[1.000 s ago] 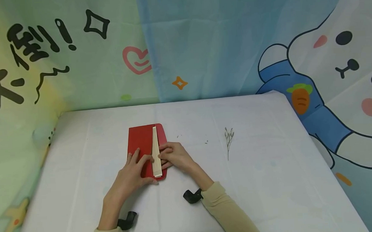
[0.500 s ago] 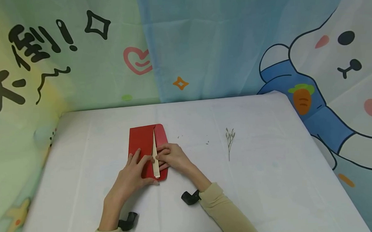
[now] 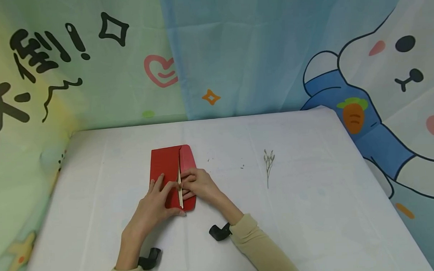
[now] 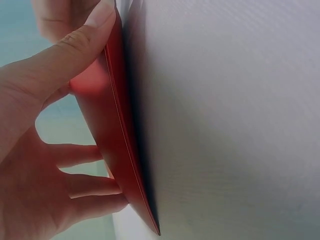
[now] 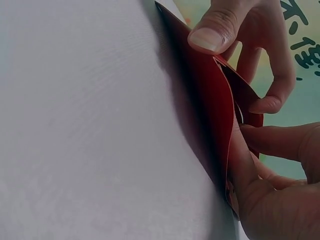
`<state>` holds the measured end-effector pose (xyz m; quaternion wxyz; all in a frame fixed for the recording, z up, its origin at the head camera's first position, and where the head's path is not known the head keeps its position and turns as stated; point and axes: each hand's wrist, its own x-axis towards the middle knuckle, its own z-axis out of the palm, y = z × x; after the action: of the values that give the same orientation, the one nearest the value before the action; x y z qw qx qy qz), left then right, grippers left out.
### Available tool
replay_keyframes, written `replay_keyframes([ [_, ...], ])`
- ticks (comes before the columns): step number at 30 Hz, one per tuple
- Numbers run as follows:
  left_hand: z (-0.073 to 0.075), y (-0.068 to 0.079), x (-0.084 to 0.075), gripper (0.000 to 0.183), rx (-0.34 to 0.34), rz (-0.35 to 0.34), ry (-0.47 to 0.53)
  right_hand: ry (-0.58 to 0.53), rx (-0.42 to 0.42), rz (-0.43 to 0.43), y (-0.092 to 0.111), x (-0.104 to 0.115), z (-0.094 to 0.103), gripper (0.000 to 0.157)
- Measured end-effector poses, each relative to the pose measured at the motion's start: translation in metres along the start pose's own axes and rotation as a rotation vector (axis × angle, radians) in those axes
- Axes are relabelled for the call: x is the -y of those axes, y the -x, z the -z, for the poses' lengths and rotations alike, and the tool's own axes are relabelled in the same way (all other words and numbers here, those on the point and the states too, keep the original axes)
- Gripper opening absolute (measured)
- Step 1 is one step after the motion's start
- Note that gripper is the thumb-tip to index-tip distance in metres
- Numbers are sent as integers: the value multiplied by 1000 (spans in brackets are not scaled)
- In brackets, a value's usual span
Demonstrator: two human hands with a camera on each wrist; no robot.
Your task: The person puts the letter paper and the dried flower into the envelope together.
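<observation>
A red envelope (image 3: 164, 163) lies on the white-covered table, its flap (image 3: 187, 157) turned out to the right. From its mouth shows a thin sliver of folded cream paper (image 3: 181, 199); the rest is hidden inside. My left hand (image 3: 149, 207) holds the envelope, thumb at the near edge and fingers over its front. In the right wrist view, the left index finger (image 5: 270, 104) bends at the raised mouth of the envelope (image 5: 207, 90). With thumb and fingers at that mouth, my right hand (image 3: 202, 186) pinches the paper's outer edge.
A dried flower sprig (image 3: 269, 164) lies on the table (image 3: 323, 211) to the right of the envelope. Small dark crumbs (image 3: 242, 166) are scattered between them. A printed cloth backdrop (image 3: 243, 59) hangs behind the table.
The cream paper has slid left into the envelope, from a wide strip to a thin sliver. My right hand moved left with it; the left hand stayed in place.
</observation>
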<state>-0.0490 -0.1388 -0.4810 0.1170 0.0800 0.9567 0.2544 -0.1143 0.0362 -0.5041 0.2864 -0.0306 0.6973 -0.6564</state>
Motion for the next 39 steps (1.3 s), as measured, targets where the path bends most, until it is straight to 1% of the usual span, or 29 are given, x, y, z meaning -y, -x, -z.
replay_keyframes([
  [6, 1, 1, -1, 69, -4, 1, -4, 21, -4, 8, -1, -1, -3, 31],
  [12, 0, 1, -1, 73, -4, 0, -6, 24, -4, 14, -1, -1, -5, 30],
  [20, -2, 0, -2, 72, -9, -9, -9, 77, -42, 31, 0, -2, -6, 28],
  [25, -1, 0, -3, 72, -14, -13, -14, 76, -60, 41, 1, -1, -7, 25],
  [32, -2, -1, -3, 72, -11, -4, -32, 68, -66, 52, 0, -4, -3, 21],
  [36, -1, -1, -3, 71, -16, -4, -35, 45, -62, 62, 2, -4, 1, 21],
  [39, -1, 0, -2, 70, -22, -11, -34, 58, -65, 63, 4, -2, 6, 23],
])
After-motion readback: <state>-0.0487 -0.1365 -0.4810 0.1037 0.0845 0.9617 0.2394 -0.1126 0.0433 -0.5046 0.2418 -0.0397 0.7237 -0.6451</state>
